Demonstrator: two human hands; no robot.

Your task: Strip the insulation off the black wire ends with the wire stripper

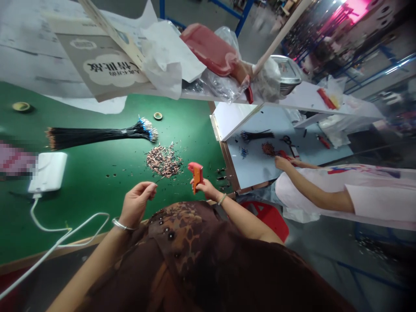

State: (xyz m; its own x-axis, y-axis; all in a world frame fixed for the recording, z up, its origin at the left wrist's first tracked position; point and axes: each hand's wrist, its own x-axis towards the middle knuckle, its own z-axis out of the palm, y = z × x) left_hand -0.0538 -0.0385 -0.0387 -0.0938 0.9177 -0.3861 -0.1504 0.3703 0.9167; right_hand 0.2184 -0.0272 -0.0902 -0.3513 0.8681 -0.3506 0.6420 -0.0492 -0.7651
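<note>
In the left half of the frame, a hand can pass over the green worktop (94,177) between the white device (51,170) and the left hand (138,200). Higher, the black wire bundle (100,135) lies across; near centre, the copper-coloured heap (164,160) obstructs.

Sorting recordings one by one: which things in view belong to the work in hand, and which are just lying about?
Seemingly part of the work:
red-orange hand tool, held in the right hand
black wire bundle
pile of copper-coloured scraps

Seemingly just lying about:
white box-shaped device
lidded container
printed papers
</note>
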